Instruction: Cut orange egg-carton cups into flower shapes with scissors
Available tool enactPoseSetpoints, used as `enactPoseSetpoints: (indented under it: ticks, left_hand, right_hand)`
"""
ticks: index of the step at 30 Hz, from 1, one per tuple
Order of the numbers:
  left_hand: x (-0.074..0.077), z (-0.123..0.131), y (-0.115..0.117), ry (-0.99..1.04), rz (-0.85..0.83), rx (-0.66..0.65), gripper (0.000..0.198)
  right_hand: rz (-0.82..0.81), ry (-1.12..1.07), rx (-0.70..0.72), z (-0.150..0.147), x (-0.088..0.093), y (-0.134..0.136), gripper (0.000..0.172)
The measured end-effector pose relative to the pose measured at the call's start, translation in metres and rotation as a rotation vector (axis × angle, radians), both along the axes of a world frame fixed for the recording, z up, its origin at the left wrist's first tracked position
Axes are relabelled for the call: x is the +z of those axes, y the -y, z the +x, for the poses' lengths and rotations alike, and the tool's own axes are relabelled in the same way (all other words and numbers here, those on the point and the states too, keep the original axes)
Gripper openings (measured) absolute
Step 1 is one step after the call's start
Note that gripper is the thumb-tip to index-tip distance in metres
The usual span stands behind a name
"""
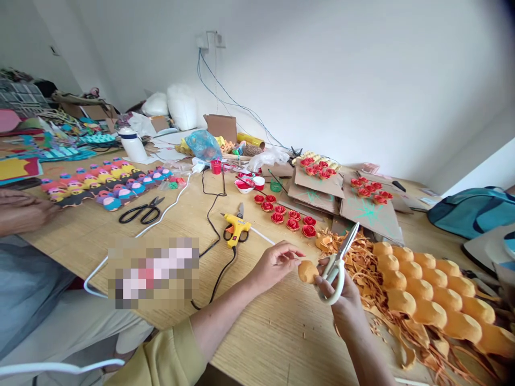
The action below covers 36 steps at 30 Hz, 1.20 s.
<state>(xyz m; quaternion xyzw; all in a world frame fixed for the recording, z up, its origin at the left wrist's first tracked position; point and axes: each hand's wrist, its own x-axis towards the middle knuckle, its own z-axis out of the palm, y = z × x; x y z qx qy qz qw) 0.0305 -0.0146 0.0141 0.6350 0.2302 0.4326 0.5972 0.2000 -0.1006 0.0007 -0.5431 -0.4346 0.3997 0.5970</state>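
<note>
White-handled scissors (337, 272) are in my right hand (345, 297), their blades pointing up and away from me. The thumb and fingertips of that hand also hold a small orange egg-carton cup (308, 272). On the cup's left side is my left hand (277, 262), its fingers curled in a pinch with the tips at the cup's edge. What those fingers hold, if anything, is too small to make out. To the right, orange paper scraps (362, 262) lie beside an orange egg tray (436, 284) with rows of bumps.
A yellow glue gun (236, 229) with a black cord lies over another pair of scissors. Several red paper roses (293, 215) stand near stacked cardboard (317, 187). Black scissors (141, 210) and painted egg-carton figures (108, 185) are at left, near another person's hand (28, 212).
</note>
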Motion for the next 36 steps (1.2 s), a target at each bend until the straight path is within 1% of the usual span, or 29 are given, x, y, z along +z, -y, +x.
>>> enactPoseSetpoints:
  ticks: [2,3,6,10,14,16,23,27,31,34,36]
  left_hand:
    - [0.005,-0.004,-0.001,-0.091,0.196,0.029,0.013]
    - [0.006,-0.005,-0.001,-0.124,0.264,0.033,0.012]
    - [0.006,-0.006,0.0,-0.177,0.368,0.049,0.014]
    - [0.006,-0.007,0.002,-0.195,0.369,0.03,0.014]
    - [0.011,-0.009,0.003,-0.174,0.326,-0.026,0.011]
    - [0.012,-0.009,0.004,-0.158,0.309,-0.034,0.008]
    - [0.009,-0.006,0.005,-0.274,0.481,0.01,0.014]
    - [0.003,-0.003,0.005,-0.292,0.499,0.039,0.015]
    - [-0.003,0.0,0.002,-0.29,0.456,0.08,0.014]
    - [-0.004,0.0,-0.003,-0.289,0.364,0.16,0.01]
    - [-0.004,-0.001,-0.006,-0.281,0.309,0.187,0.008]
  right_hand:
    - [-0.013,0.028,0.012,0.001,0.001,0.0,0.046]
    - [-0.02,0.042,0.021,0.002,0.002,0.001,0.046]
    - [-0.041,0.077,0.063,0.002,0.005,0.003,0.045]
    - [-0.046,0.122,0.124,0.002,0.008,0.004,0.046]
    - [-0.035,0.231,0.125,0.005,0.006,0.004,0.049]
    - [-0.023,0.259,0.128,0.007,0.005,0.005,0.049]
    - [-0.027,0.252,0.186,0.008,0.001,0.007,0.042]
    - [-0.009,0.25,0.216,0.009,0.0,0.007,0.041]
    - [-0.019,0.233,0.224,0.01,0.002,0.007,0.045]
    - [-0.04,0.196,0.224,0.009,0.006,0.008,0.046]
    - [-0.047,0.171,0.217,0.007,0.009,0.007,0.046]
